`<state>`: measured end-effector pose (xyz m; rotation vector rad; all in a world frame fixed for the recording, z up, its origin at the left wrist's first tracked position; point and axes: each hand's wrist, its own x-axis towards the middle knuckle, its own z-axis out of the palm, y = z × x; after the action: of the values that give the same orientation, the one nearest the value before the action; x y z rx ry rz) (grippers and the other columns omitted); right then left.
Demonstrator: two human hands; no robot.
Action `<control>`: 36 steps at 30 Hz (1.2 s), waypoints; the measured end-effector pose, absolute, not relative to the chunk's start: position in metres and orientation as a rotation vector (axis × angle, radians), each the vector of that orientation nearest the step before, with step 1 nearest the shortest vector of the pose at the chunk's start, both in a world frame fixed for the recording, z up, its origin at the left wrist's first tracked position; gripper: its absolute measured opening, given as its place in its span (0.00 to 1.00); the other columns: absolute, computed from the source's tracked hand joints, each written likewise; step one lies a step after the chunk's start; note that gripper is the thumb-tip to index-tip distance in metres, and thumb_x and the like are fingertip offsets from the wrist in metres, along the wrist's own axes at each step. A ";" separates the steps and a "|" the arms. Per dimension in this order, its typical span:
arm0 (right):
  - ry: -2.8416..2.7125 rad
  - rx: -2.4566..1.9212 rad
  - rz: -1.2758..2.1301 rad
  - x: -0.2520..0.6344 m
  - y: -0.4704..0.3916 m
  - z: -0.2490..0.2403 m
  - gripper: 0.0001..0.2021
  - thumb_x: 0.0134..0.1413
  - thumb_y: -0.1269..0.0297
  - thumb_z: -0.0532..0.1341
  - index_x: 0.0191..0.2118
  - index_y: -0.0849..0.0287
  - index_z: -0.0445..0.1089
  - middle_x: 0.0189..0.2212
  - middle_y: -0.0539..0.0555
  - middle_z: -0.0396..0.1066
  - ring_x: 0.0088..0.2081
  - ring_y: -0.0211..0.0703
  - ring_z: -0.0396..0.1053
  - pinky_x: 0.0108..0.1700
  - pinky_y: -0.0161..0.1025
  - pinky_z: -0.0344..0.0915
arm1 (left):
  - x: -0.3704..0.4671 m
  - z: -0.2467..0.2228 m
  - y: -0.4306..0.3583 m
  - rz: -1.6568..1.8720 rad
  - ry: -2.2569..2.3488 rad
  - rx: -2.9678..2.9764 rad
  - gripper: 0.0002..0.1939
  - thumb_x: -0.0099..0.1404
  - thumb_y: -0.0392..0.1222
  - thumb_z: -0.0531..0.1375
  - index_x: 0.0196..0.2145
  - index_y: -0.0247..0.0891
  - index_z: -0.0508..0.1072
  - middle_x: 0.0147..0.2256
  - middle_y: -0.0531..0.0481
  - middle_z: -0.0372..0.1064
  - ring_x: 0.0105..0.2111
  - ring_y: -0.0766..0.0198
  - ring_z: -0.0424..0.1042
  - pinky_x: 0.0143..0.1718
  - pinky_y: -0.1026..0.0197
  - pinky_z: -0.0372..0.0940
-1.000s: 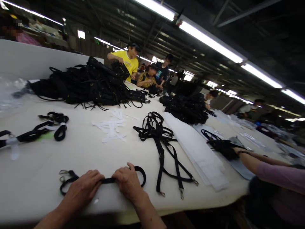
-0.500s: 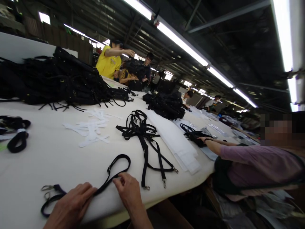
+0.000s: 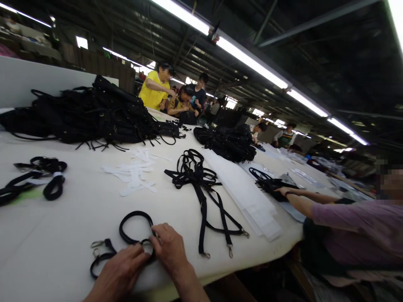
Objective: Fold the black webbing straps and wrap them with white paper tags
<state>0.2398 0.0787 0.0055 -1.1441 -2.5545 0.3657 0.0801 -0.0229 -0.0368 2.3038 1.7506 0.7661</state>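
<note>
Between my hands a black strap (image 3: 134, 214) lies looped on the white table (image 3: 59, 256), with metal snap hooks at its left end. My left hand (image 3: 123, 268) is closed on the strap near its middle. Close beside it, my right hand (image 3: 171, 246) pinches the strap at the right of the round loop. The fingertips of both hands nearly meet, and parts of the strap are hidden under them. To the right of my hands lies a loose pile of similar black straps (image 3: 201, 195) with metal hooks at their ends.
White strips (image 3: 135, 174) lie ahead, and bundled straps (image 3: 54, 186) at the left. Heaps of black bags (image 3: 103, 113) stand behind. A white sheet stack (image 3: 245, 193) is at the right, near a person in a purple shirt (image 3: 346, 222) handling a black item. Other people work farther back.
My right hand has drawn the strap's far end back toward my left hand, curling it into a round loop. The view has turned slightly left.
</note>
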 end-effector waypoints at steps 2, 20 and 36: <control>-2.644 -0.964 0.301 0.250 0.086 0.021 0.19 0.62 0.73 0.55 0.56 0.49 0.65 0.51 0.51 0.72 0.50 0.42 0.68 0.50 0.38 0.66 | 0.079 -0.037 -0.023 0.724 1.750 2.310 0.15 0.68 0.34 0.52 0.46 0.50 0.72 0.40 0.50 0.75 0.39 0.59 0.76 0.39 0.59 0.70; -3.115 -0.658 0.131 0.265 0.103 0.041 0.19 0.62 0.66 0.53 0.57 0.44 0.65 0.40 0.47 0.76 0.34 0.40 0.71 0.37 0.36 0.63 | 0.018 -0.033 -0.014 0.594 2.117 2.068 0.15 0.72 0.42 0.49 0.48 0.50 0.73 0.43 0.52 0.72 0.44 0.60 0.74 0.44 0.58 0.66; -3.152 0.522 -0.194 0.230 0.142 0.067 0.22 0.63 0.71 0.54 0.56 0.34 0.65 0.65 0.36 0.58 0.44 0.34 0.71 0.42 0.35 0.64 | 0.014 -0.041 -0.005 0.646 2.025 1.986 0.14 0.70 0.42 0.50 0.44 0.53 0.75 0.40 0.52 0.73 0.42 0.60 0.74 0.43 0.59 0.66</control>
<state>0.2303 0.1421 0.0670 0.5221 -3.1522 -0.1944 0.0145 -0.0054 -0.0413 1.9859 2.0246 0.6456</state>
